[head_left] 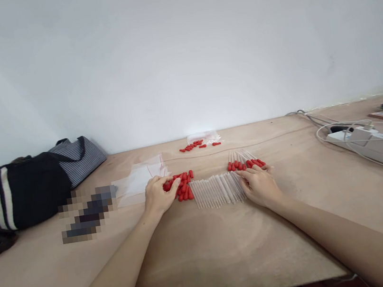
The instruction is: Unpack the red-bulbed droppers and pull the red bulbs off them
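My left hand [159, 195] rests at a heap of red rubber bulbs [184, 187], its thumb and fingers curled round a bulb at the heap's left side. Right of the heap, clear glass dropper tubes [216, 190] lie side by side in a row. At that row's right end is my right hand [260, 185], its index finger and thumb apart and touching the last tubes. Just beyond its fingers lie glass droppers with red bulbs fitted [235, 165], tips pointing to the wall. Part of them is hidden by the right hand.
White plastic bags [142, 179] lie left of the heap. Farther back are more red bulbs [192, 146] beside a clear bag [205, 136]. A black bag [36, 188] and a blurred-out dark object [90, 215] sit left. Cables and a white power strip [375, 145] lie right.
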### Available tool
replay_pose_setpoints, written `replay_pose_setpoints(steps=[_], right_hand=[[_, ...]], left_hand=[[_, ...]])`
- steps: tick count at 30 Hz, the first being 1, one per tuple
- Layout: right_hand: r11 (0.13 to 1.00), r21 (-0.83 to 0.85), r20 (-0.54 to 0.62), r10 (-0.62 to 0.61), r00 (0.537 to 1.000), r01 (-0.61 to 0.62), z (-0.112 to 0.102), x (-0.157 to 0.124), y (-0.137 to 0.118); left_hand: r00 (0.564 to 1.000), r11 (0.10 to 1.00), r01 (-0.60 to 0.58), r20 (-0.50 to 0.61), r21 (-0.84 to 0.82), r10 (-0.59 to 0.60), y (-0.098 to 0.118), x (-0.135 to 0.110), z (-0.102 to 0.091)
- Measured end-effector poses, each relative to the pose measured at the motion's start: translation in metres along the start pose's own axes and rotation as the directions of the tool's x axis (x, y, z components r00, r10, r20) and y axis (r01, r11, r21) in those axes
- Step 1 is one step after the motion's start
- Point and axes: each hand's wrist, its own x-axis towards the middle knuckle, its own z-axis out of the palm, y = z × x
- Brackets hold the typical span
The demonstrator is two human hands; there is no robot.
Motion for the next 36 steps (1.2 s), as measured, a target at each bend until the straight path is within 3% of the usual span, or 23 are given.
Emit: replay_pose_setpoints(steps=[11,15,18,21,24,27,36], right_hand=[[0.997,-0.067,0.105,-0.022,0.994,0.029,0.000,-0.004,-0.008],[0.999,-0.040,0.069,0.013,0.998,-0.011,0.001,-0.002,-0.005],[0.994,-0.016,0.059,0.108,0.992,-0.108,-0.001,0.006,0.009],[0.959,-0.041,0.046,0.281,0.959,-0.279,-0.005,0.016,0.031],[0.923,-0.062,0.067,0.384,0.921,-0.381,-0.005,0.023,0.050],[0.924,-0.072,0.114,0.383,0.917,-0.376,0.000,0.026,0.057],[0.920,-0.050,0.142,0.392,0.909,-0.389,0.009,0.033,0.046]], left_hand=[[0.985,0.999,-0.036,-0.167,-0.013,0.033,0.000,-0.001,-0.008],[0.962,0.957,-0.261,-0.116,-0.127,0.247,0.017,-0.013,-0.002],[0.892,0.869,-0.445,-0.020,-0.215,0.452,0.029,-0.022,0.005],[0.822,0.799,-0.534,0.049,-0.279,0.567,0.034,-0.026,0.009],[0.811,0.791,-0.538,0.078,-0.291,0.580,0.033,-0.026,0.010],[0.814,0.797,-0.534,0.083,-0.281,0.575,0.032,-0.026,0.010],[0.805,0.773,-0.565,0.011,-0.289,0.593,0.032,-0.025,0.011]])
